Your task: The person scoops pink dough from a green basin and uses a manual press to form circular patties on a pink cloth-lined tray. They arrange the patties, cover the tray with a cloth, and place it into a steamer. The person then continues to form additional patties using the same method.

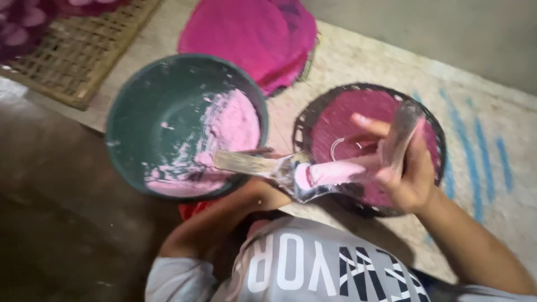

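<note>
Nearest to me is my own grey shirt (313, 268) with white lettering, filling the bottom of the view, with both forearms reaching out over it. My right hand (405, 170) is raised above a round dark basket (369, 148) and closed around a clear, pink-smeared tool (400, 134); the blur keeps me from telling what kind of tool it is. The fingers and thumb are wrapped about it, and pink paste coats them. My left hand (263, 190) is mostly hidden beneath a metal ladle (279, 168), so I cannot tell how far open it is, though it seems to have the ladle's handle. The ladle lies across the gap between the bowl and the basket, its flat end loaded with pink paste.

The green bowl (184, 126) sits to the left of the basket, on the near edge of a pale mat (481, 140) with blue stripes. Pink paste (232, 126) is smeared up its right wall and pooled along its near side. The basket is lined with a magenta sheet. Beyond both, at the mat's far edge, lies a stack of magenta discs (251, 33). A woven tray (78, 56) lies at the far left corner.
</note>
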